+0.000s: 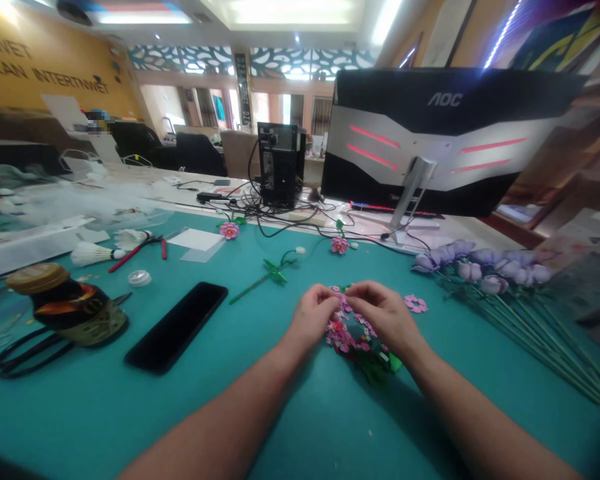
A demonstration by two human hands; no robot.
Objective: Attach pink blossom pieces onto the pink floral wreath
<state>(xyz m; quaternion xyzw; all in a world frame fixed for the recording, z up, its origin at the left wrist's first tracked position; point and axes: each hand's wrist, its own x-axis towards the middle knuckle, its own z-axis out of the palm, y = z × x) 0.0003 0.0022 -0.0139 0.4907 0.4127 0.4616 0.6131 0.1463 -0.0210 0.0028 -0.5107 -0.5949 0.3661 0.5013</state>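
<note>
Both my hands meet over a small bunch of pink toy flowers with green leaves that lies on the teal table mat. My left hand has its fingers curled and pinched on the top of the bunch. My right hand is closed over the same pink blossoms from the right. A loose pink blossom lies just right of my right hand. A green toy stem lies beyond my left hand.
A black phone lies at left, with a dark jar and black cable beyond it. Purple artificial tulips spread along the right. Two pink flowers, shuttlecocks, a monitor's back and a PC tower stand farther off.
</note>
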